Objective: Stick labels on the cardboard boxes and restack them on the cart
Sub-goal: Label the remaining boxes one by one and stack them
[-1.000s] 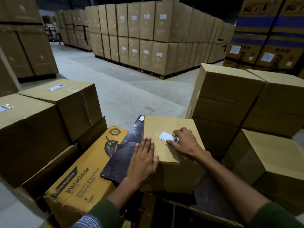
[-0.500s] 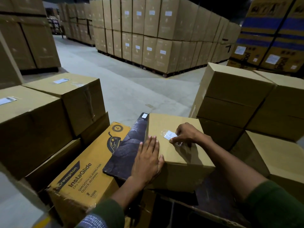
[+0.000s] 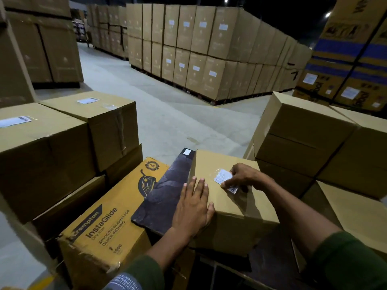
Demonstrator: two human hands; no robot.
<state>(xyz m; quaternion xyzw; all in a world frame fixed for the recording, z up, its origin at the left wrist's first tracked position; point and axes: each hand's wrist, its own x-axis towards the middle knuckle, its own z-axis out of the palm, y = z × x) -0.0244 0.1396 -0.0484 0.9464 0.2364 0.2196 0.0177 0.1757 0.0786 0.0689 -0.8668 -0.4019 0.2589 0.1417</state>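
Two hands work one plain cardboard box (image 3: 228, 206) in the middle: the left hand (image 3: 193, 206) lies flat, fingers straight, on its near-left corner, while the right hand (image 3: 244, 177) presses curled fingertips onto one white label (image 3: 223, 176) on its top. Two labelled boxes (image 3: 83, 114) sit left. The label's print is too blurred to read.
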